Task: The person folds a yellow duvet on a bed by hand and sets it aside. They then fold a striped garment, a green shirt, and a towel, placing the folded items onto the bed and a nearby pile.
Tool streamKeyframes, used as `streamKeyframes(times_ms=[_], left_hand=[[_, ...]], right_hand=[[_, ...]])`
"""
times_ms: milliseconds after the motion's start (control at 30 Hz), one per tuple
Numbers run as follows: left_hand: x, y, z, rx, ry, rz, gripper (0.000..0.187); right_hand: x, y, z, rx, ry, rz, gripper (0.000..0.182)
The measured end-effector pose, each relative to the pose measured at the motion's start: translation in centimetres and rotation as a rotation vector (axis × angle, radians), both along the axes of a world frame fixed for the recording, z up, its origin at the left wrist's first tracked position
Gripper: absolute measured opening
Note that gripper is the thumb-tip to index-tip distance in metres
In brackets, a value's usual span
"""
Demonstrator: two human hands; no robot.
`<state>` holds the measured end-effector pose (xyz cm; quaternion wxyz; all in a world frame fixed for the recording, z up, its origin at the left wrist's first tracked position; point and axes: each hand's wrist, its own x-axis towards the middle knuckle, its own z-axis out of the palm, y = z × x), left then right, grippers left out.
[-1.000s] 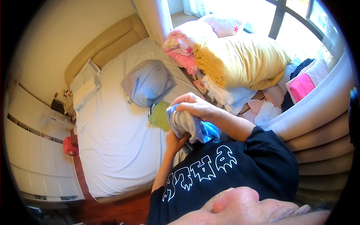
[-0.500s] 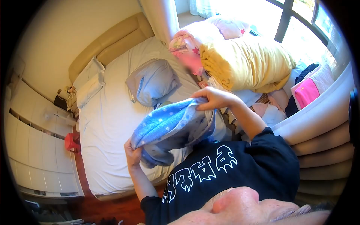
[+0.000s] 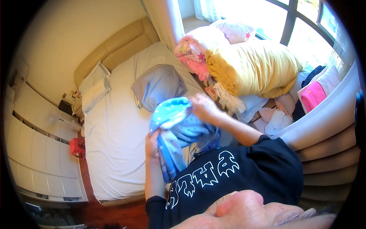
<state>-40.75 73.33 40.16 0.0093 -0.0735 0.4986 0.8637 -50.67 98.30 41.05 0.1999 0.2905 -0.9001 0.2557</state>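
A soft blue spotted cloth [image 3: 181,131] hangs bunched in front of my black shirt, its folds partly covering one another. My left hand [image 3: 153,145] is closed on its left side, with the fingers partly behind the fabric. At the cloth's upper right edge is my right hand [image 3: 206,109], a little blurred, its fingers pinched together on the fabric. Just beyond the cloth, a bundled grey-blue pillow or folded bedding [image 3: 160,86] lies on the white-sheeted bed [image 3: 114,152].
A rolled yellow quilt [image 3: 259,68] and pink-and-white bedding [image 3: 192,53] are heaped by the window. Folded clothes with a bright pink piece [image 3: 314,95] lie at right. White pillows [image 3: 96,93] rest near the headboard [image 3: 114,49]; a red stool [image 3: 77,147] stands beside the bed.
My hands have come closer together, the left moving right. The cloth, stretched between them before, now hangs gathered and folded. The view has shifted slightly.
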Motion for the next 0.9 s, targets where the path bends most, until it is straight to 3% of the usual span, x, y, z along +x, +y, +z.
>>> streamKeyframes(times_ms=[33, 67, 133, 233, 300, 400, 600, 667, 700, 800, 900], left_hand=[[-1.4, 0.8, -1.5, 0.086, -0.069, 0.012, 0.025], [-2.6, 1.6, -2.9, 0.171, -0.141, 0.023, 0.026], [-4.1, 2.7, -4.5, 0.352, -0.28, -0.074, 0.029], [-5.3, 3.4, -4.8, 0.303, -0.266, -0.009, 0.03], [-5.2, 4.0, -3.1, 0.323, -0.286, 0.057, 0.029], [-6.0, 4.6, -2.5, 0.31, -0.276, 0.084, 0.035], [-6.6, 6.4, -1.6, 0.09, -0.118, -0.113, 0.036], [-5.8, 7.3, 0.3, -0.145, -0.006, -0.247, 0.035], [-5.6, 7.5, 0.9, -0.256, 0.032, -0.281, 0.038], [-5.4, 6.9, 0.6, -0.268, -0.081, -0.349, 0.041], [-5.8, 4.8, -2.2, -0.218, -0.179, -0.275, 0.037]], right_hand=[[1.9, -1.1, -1.0, 0.012, -0.177, 0.137, 0.012], [4.6, -1.8, 0.3, -0.005, -0.338, 0.261, 0.019], [5.5, -3.4, -2.6, 0.013, -0.611, 0.507, 0.049], [4.8, -4.2, -5.3, 0.153, -0.768, 0.477, 0.062], [4.9, -3.6, -6.9, -0.341, -0.886, 0.523, 0.068], [4.6, -3.0, -8.4, -0.364, -0.767, 0.471, 0.068], [4.2, -0.9, -7.0, -0.359, -0.793, 0.337, 0.038], [3.7, -0.6, -7.9, -0.909, -0.888, 0.425, 0.032], [4.0, 0.1, -5.9, -1.017, -0.852, 0.439, 0.028], [3.7, 1.6, -3.9, -1.118, -0.797, 0.452, 0.025], [2.6, 3.7, -2.8, -1.028, -0.819, 0.386, 0.024]])
